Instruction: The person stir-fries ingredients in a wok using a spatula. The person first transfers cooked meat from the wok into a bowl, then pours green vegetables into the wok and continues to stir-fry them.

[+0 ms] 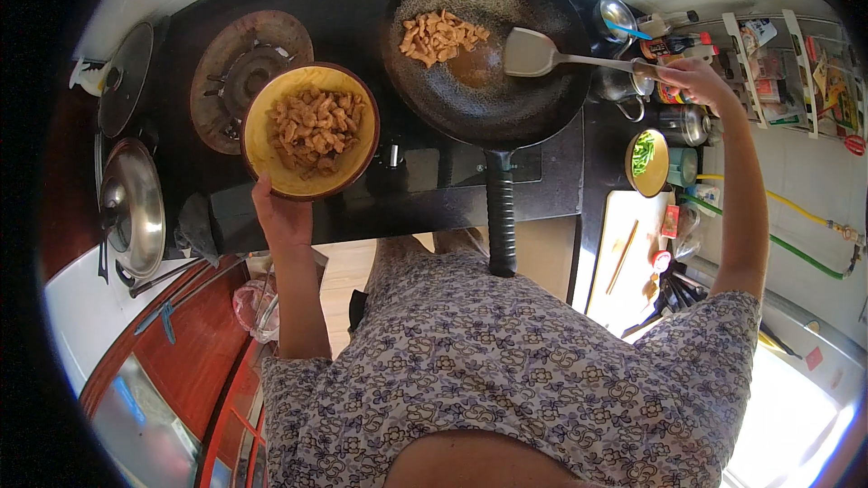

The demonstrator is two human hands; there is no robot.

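Observation:
My left hand [285, 217] grips the near rim of a yellow bowl [258, 125] with a brown edge, held beside the wok and partly over the left burner. Cooked meat pieces [319, 125] fill its bottom. My right hand [698, 83] is closed around the handle of a metal wok spatula [532, 54], whose blade rests low over the right side of the black wok [468, 115]. More meat strips [437, 37] lie in the wok's left part, next to a little brownish liquid. The wok's ridged black handle [502, 217] points toward my body.
A bare gas burner [254, 74] sits at left, with a steel lid [135, 210] and a glass lid [127, 81] beyond. At right stand a bowl of chopped greens [647, 163], steel pots [614, 13], bottles [671, 47] and a cutting board [614, 244] with chopsticks.

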